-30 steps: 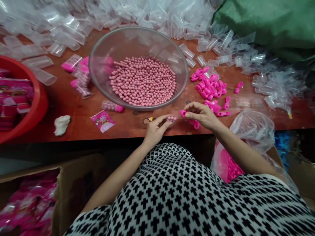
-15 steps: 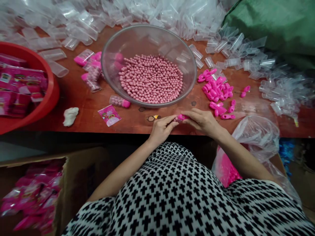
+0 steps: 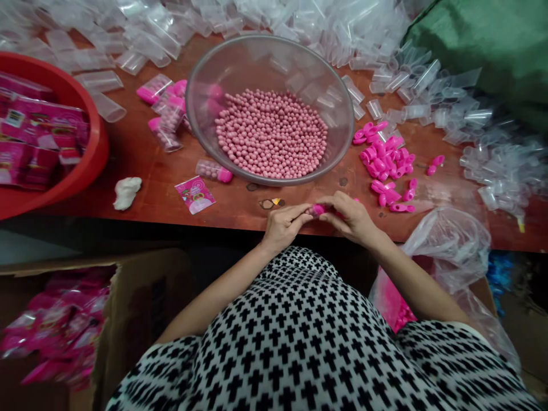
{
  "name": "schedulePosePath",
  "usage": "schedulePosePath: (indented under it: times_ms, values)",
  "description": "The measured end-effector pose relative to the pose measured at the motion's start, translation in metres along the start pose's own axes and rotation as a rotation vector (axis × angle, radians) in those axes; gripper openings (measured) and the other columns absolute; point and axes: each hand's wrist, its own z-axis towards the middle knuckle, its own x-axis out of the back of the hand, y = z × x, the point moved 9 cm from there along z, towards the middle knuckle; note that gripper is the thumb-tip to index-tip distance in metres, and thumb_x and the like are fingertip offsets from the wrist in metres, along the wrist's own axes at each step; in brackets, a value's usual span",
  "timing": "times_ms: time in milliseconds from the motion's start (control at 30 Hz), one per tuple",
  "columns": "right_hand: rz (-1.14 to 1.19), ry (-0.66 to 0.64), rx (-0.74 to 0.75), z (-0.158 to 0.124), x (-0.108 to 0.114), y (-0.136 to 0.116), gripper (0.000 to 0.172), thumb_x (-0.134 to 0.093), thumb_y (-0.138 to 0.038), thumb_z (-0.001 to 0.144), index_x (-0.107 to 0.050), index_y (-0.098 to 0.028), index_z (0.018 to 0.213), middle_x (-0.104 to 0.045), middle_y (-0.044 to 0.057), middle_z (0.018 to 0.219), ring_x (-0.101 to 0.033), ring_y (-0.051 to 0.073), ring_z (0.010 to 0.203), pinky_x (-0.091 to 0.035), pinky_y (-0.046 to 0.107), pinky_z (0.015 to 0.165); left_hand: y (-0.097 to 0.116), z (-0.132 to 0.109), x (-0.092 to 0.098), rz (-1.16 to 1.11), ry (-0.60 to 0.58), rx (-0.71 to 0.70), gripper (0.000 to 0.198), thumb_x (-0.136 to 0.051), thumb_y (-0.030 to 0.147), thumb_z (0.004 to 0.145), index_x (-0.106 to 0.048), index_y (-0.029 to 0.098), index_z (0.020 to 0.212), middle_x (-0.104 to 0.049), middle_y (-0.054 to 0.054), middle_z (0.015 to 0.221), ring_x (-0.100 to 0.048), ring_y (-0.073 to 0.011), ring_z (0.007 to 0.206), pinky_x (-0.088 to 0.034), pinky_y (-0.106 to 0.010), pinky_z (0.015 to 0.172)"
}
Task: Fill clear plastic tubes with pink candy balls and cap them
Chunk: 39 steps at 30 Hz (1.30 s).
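Near the table's front edge, my left hand [image 3: 282, 227] is closed, thumb and fingers pinching a small candy tube [image 3: 317, 210]. The tube's pink end points to the right, and pink balls show faintly at its other end. My right hand [image 3: 350, 218] is closed around that pink end with thumb and fingertips. A bit of bright pink shows just behind the right hand's knuckles; whether it is held cannot be made out. Beyond both hands stands a translucent bowl [image 3: 201, 137] of pink candy balls [image 3: 274, 134]. Loose pink plastic caps [image 3: 387, 157] lie to the right.
A filled tube [image 3: 214, 170] and a printed pink card [image 3: 194, 194] lie left of my hands. Further left are a white lump [image 3: 127, 193] and a red basin [image 3: 100, 145] of pink packets. Clear tubes [image 3: 428, 74] pile up behind. A plastic bag [image 3: 449, 234] hangs at right.
The view has shifted slightly, so the table things sit a little further right. My right fingers have shifted on the tube, and its pink end is now more plainly visible.
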Motion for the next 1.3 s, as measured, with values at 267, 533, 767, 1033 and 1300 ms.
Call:
schedulePosePath:
  times_ms: [267,533,767,1033,1300]
  values:
    - [0.002,-0.028,0.042,-0.007,-0.009,0.002,0.026,-0.050,-0.032,0.103,-0.063,-0.022,0.123,-0.061,0.006,0.088,-0.060,0.019,0.080,-0.052,0.030,0.069,-0.008,-0.001,-0.007,0.010,-0.053,0.073,0.023,-0.066,0.035,0.093,-0.081,0.020,0.101,-0.081,-0.005,0.092,-0.075,-0.0186,0.078,-0.056,-0.027,0.076]
    - [0.732,0.063,-0.435,-0.003,-0.001,0.027,0.059,-0.085,-0.053,0.072,-0.068,-0.026,0.121,-0.072,0.006,0.108,-0.068,0.022,0.098,-0.057,0.039,0.090,-0.025,-0.002,0.002,-0.347,0.050,0.340,0.037,-0.073,0.044,0.085,-0.079,0.017,0.109,-0.079,-0.008,0.107,-0.075,-0.0248,0.096,-0.059,-0.036,0.090]
    - [1.177,0.097,-0.754,-0.022,-0.025,0.038,0.044,-0.096,-0.041,0.056,-0.073,-0.021,0.089,-0.073,0.000,0.082,-0.071,0.014,0.070,-0.062,0.030,0.076,-0.010,-0.007,0.007,-0.284,-0.002,0.243,0.026,-0.074,0.036,0.084,-0.082,0.021,0.103,-0.080,-0.006,0.099,-0.075,-0.0224,0.087,-0.060,-0.034,0.085]
    - [1.461,-0.204,-0.878,-0.014,-0.076,0.009,0.041,-0.085,-0.045,0.067,-0.068,-0.017,0.091,-0.074,0.003,0.085,-0.072,0.017,0.081,-0.063,0.038,0.084,0.002,-0.012,0.015,-0.121,0.059,0.068,0.019,-0.071,0.030,0.088,-0.082,0.024,0.102,-0.072,-0.004,0.083,-0.066,-0.0162,0.080,-0.054,-0.029,0.077]
    - [1.482,-0.193,-0.892,0.002,-0.087,-0.015,0.044,-0.084,-0.049,0.068,-0.065,-0.017,0.093,-0.071,0.001,0.081,-0.070,0.015,0.076,-0.063,0.031,0.071,0.036,-0.012,0.041,0.016,0.027,0.008,0.021,-0.066,0.026,0.090,-0.081,0.029,0.103,-0.070,-0.002,0.081,-0.065,-0.0175,0.078,-0.054,-0.029,0.073]
